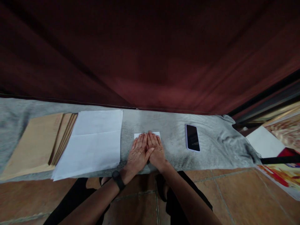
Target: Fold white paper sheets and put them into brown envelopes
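Note:
Both hands lie flat, side by side, on a small piece of white paper [156, 133] on the grey cloth. My left hand [138, 155], with a dark band on its wrist, has its fingers stretched out and its thumb over the edge of the other hand. My right hand [156, 152] is pressed palm down beside it, fingers also straight. Only the top corners and upper edge of the paper show; the rest is hidden under the hands, so I cannot tell whether it is folded.
Left of the hands lies a stack of white paper sheets [96, 143], overlapping several brown envelopes [35, 140]. A phone [192, 137] with a pale purple case rests to the right. Grey cloth [168, 122] covers the narrow surface. Dark red fabric [150, 62] rises behind it. Tiled floor [225, 193] is below.

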Available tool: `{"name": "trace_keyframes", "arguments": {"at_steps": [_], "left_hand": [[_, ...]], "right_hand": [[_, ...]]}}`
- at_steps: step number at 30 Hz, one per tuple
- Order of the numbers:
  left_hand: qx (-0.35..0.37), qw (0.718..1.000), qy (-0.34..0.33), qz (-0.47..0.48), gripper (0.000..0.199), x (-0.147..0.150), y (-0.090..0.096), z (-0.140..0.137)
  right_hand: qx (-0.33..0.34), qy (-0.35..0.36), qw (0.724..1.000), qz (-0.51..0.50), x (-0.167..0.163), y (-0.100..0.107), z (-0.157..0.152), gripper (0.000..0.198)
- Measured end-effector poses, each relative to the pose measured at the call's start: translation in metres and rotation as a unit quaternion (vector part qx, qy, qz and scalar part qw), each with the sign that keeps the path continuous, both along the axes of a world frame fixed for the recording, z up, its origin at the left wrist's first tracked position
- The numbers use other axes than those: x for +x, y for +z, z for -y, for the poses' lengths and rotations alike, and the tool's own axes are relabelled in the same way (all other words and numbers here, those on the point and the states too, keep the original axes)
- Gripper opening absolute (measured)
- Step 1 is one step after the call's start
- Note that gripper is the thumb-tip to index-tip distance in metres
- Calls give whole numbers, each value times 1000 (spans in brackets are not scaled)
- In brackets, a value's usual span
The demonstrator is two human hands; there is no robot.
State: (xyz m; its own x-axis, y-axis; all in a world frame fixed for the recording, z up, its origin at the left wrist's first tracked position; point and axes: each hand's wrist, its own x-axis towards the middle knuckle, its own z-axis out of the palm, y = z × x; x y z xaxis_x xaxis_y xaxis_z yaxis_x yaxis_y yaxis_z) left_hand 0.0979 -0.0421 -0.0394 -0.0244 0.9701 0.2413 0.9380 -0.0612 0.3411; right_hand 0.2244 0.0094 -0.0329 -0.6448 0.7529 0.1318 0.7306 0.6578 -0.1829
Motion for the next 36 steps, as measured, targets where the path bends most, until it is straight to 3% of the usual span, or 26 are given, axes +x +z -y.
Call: {"name": "trace_keyframes", "arguments": {"at_steps": [7,16,22,25,28,32,36], "left_hand": [[-9,999,18,-48,64,-4,4,3],[-17,997,48,-64,63,-20,5,6],[-9,996,66,-61,62,-26,11,7],[7,997,50,-57,62,-16,15,6],[15,998,-10,-66,61,1,12,7],[21,993,-66,-96,62,15,0,11],[15,991,-62,-115,64,12,-6,14]], "right_hand": [[0,-82,996,-22,18,0,-18,56],[26,-110,993,-31,39,-5,-27,55],[8,-132,991,-20,43,7,-31,56],[2,-112,993,-46,35,17,-26,57],[-22,-44,997,-65,20,22,-14,56],[-48,34,996,-73,7,14,0,58],[-54,36,995,-82,8,3,-1,59]]}}
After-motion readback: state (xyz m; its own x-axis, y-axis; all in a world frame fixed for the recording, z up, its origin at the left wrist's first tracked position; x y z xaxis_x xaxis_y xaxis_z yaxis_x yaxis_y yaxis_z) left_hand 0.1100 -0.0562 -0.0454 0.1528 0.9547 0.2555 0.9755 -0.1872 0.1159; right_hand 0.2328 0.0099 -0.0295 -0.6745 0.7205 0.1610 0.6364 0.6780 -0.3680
